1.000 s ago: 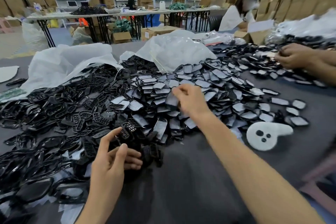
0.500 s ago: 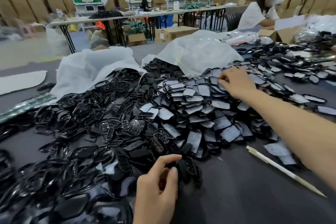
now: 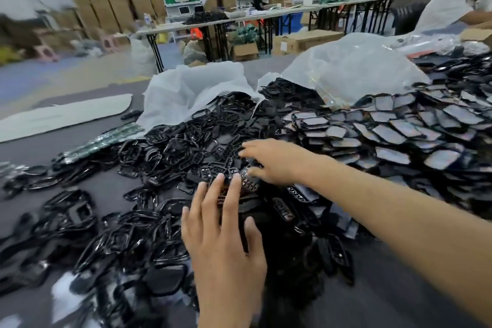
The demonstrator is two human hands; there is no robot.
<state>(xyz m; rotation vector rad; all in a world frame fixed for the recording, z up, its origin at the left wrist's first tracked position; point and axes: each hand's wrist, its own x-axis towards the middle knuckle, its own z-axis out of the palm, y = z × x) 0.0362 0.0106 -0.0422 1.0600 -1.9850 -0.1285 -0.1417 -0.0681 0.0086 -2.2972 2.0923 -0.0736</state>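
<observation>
A heap of black slotted plastic pieces (image 3: 213,168) lies in the middle of the dark table (image 3: 399,306). My left hand (image 3: 226,242) rests on this heap with its fingers straight and spread. My right hand (image 3: 277,161) reaches in from the right, just beyond my left fingertips. Its fingers point left and are blurred, and its thumb is at a shiny slotted piece (image 3: 249,181). Whether it grips anything is unclear. To the right lies a heap of flat grey-faced plates (image 3: 394,130).
Glossy black ring frames (image 3: 87,224) cover the left of the table. Two white plastic bags (image 3: 191,93) lie behind the heaps. A pale flat sheet (image 3: 61,116) sits at the far left. Tables, cardboard boxes and people are in the background.
My right hand left the grey-faced plates and swung left to the slotted pieces. My left hand opened and spread flat over the heap. The view turned left.
</observation>
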